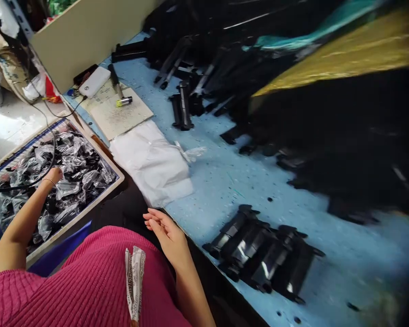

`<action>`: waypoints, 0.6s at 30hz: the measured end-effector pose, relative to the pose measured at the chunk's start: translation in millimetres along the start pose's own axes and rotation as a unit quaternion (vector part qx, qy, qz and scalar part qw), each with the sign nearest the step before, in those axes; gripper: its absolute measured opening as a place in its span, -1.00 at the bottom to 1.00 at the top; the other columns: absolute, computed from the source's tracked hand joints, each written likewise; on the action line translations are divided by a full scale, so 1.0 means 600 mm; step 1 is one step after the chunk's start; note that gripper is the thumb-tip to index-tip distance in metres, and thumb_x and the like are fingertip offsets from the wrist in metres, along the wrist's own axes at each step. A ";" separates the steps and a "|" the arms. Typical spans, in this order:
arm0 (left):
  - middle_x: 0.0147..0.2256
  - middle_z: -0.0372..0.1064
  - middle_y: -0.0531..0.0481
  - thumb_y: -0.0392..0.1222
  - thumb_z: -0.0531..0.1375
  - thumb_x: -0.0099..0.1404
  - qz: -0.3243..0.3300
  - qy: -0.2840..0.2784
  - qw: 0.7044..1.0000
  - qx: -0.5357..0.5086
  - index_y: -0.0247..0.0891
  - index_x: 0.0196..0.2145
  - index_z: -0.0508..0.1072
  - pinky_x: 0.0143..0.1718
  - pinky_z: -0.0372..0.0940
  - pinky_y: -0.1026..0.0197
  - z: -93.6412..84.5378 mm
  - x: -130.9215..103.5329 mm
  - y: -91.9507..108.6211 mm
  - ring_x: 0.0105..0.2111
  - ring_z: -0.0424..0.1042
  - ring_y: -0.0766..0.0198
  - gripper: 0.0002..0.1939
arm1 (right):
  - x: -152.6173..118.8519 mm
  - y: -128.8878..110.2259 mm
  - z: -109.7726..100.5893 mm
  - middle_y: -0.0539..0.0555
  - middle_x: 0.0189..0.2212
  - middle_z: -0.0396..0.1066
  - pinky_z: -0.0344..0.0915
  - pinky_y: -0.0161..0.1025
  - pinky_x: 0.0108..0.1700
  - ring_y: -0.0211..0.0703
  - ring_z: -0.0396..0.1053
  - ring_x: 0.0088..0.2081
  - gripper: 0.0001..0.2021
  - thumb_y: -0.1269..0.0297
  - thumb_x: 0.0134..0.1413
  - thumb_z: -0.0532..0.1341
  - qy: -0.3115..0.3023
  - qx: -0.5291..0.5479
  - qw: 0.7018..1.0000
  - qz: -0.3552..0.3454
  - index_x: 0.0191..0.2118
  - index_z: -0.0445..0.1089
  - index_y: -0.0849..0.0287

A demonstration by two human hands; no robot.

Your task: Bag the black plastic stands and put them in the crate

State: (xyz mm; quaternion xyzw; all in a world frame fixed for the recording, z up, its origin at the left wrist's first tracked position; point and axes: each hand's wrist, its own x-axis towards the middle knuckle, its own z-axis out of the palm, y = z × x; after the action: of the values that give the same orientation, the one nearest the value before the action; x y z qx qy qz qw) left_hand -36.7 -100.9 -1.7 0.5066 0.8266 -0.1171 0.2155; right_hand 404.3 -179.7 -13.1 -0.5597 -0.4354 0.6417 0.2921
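My left hand reaches out over the white-rimmed tray, a bracelet on its wrist. Its fingers look curled together among small black parts in clear plastic bags; what they hold, if anything, is hidden. In front of my body, beside the table edge, my right hand has its fingers stretched out with nothing in them. Just beyond it lies a stack of white plastic bags. To the right, several black plastic parts lie side by side on the blue tabletop.
A large heap of black parts, partly blurred, covers the table's far right, with yellow plastic sheeting over it. A hammer, a white power bank and a worn board lie farther back. A black cable crosses the tray.
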 end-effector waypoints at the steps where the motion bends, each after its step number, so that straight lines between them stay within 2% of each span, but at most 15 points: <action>1: -0.31 0.52 -0.13 -0.11 0.20 0.41 0.023 0.011 1.000 -0.003 -0.33 -0.26 0.50 -0.20 0.30 0.17 0.006 -0.001 0.048 -0.23 0.50 0.11 -0.79 | -0.004 -0.007 -0.005 0.19 -0.09 0.60 0.54 0.00 -0.01 -0.03 0.57 -0.15 -0.53 -0.11 0.22 0.27 0.006 -0.007 1.000 -0.007 0.08 0.49 0.11; 3: -0.29 0.51 -0.08 -0.07 0.16 0.43 0.129 0.043 0.990 -0.036 -0.26 -0.24 0.48 -0.20 0.29 0.20 0.016 -0.026 0.156 -0.25 0.47 0.17 -0.79 | -0.011 -0.024 -0.024 0.18 -0.09 0.60 0.52 -0.01 -0.01 -0.03 0.57 -0.15 -0.57 -0.08 0.26 0.23 0.022 -0.041 0.999 -0.028 0.09 0.49 0.09; 4: -0.28 0.50 -0.07 -0.06 0.16 0.43 0.221 0.063 0.971 -0.071 -0.24 -0.24 0.48 -0.20 0.30 0.21 0.022 -0.049 0.212 -0.26 0.46 0.19 -0.80 | -0.015 -0.033 -0.039 0.17 -0.08 0.61 0.51 -0.01 -0.01 -0.02 0.57 -0.14 -0.58 -0.06 0.28 0.21 0.036 -0.070 0.996 -0.041 0.09 0.49 0.08; 6: -0.26 0.47 -0.07 -0.11 0.15 0.44 0.428 0.081 0.890 -0.136 -0.22 -0.24 0.47 -0.15 0.34 0.20 0.037 -0.103 0.317 -0.23 0.46 0.20 -0.84 | -0.026 -0.053 -0.083 0.17 -0.06 0.61 0.48 -0.01 0.02 0.01 0.57 -0.10 -0.62 -0.02 0.31 0.17 0.087 -0.156 0.981 -0.071 0.06 0.51 0.07; 7: -0.21 0.47 -0.10 -0.14 0.14 0.46 0.502 0.084 0.849 -0.143 -0.23 -0.23 0.46 -0.10 0.35 0.17 0.046 -0.129 0.362 -0.18 0.46 0.17 -0.85 | -0.034 -0.063 -0.109 0.18 -0.05 0.61 0.46 -0.01 0.03 0.03 0.57 -0.07 -0.64 0.00 0.32 0.15 0.122 -0.210 0.967 -0.081 0.04 0.52 0.07; 8: -0.16 0.46 -0.15 -0.15 0.16 0.46 0.542 0.092 0.825 -0.132 -0.25 -0.21 0.46 -0.05 0.37 0.11 0.057 -0.151 0.400 -0.13 0.46 0.12 -0.86 | -0.043 -0.072 -0.136 0.19 -0.06 0.61 0.45 -0.01 0.03 0.05 0.57 -0.06 -0.65 0.03 0.33 0.14 0.160 -0.269 0.947 -0.079 0.02 0.53 0.07; 9: -0.12 0.44 -0.21 -0.14 0.19 0.44 0.555 0.100 0.819 -0.108 -0.27 -0.20 0.45 -0.02 0.38 0.03 0.068 -0.165 0.429 -0.09 0.44 0.05 -0.86 | -0.053 -0.080 -0.162 0.20 -0.09 0.61 0.45 -0.01 0.01 0.07 0.57 -0.08 -0.67 0.06 0.34 0.12 0.196 -0.331 0.921 -0.062 0.00 0.53 0.08; 11: -0.11 0.41 -0.30 -0.19 0.25 0.40 0.537 0.111 0.835 -0.046 -0.32 -0.22 0.44 -0.03 0.39 -0.09 0.086 -0.173 0.464 -0.07 0.43 -0.07 -0.87 | -0.071 -0.091 -0.200 0.22 -0.24 0.62 0.44 -0.01 -0.10 0.12 0.59 -0.19 -0.69 0.09 0.37 0.09 0.236 -0.457 0.857 0.022 -0.08 0.54 0.09; 13: -0.16 0.41 -0.31 -0.29 0.22 0.39 0.517 0.104 0.849 -0.006 -0.34 -0.27 0.45 -0.07 0.39 -0.12 0.094 -0.160 0.474 -0.11 0.43 -0.07 -0.93 | -0.081 -0.095 -0.212 0.26 -0.36 0.59 0.42 -0.01 -0.23 0.18 0.59 -0.30 -0.68 0.09 0.38 0.09 0.220 -0.559 0.788 0.132 -0.19 0.53 0.14; 14: -0.19 0.42 -0.29 -0.34 0.19 0.40 0.519 0.093 0.850 -0.007 -0.33 -0.31 0.45 -0.08 0.40 -0.09 0.093 -0.150 0.473 -0.13 0.44 -0.04 -0.90 | -0.081 -0.094 -0.209 0.30 -0.36 0.59 0.40 -0.01 -0.27 0.22 0.59 -0.31 -0.68 0.09 0.37 0.10 0.208 -0.594 0.759 0.168 -0.21 0.52 0.18; 16: -0.25 0.43 -0.21 -0.38 0.16 0.40 0.527 0.061 0.846 -0.058 -0.31 -0.37 0.45 -0.11 0.40 0.01 0.081 -0.130 0.466 -0.17 0.45 0.06 -0.83 | -0.073 -0.085 -0.195 0.40 -0.27 0.58 0.39 -0.03 -0.29 0.27 0.59 -0.25 -0.69 0.13 0.36 0.13 0.198 -0.628 0.731 0.182 -0.14 0.49 0.27; 18: -0.33 0.43 -0.11 -0.35 0.23 0.35 0.507 0.010 0.849 -0.148 -0.28 -0.42 0.44 -0.19 0.38 0.11 0.065 -0.115 0.458 -0.27 0.44 0.16 -0.84 | -0.059 -0.069 -0.185 0.42 -0.20 0.58 0.40 -0.06 -0.27 0.24 0.59 -0.21 -0.67 0.19 0.33 0.14 0.214 -0.620 0.739 0.153 0.02 0.42 0.34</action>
State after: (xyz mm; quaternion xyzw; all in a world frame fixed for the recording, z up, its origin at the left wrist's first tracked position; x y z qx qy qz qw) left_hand 243.7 -44.8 3.5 0.8184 0.4644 0.1372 0.3094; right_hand 514.8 -165.9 40.6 -0.7989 -0.5715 0.1288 -0.1361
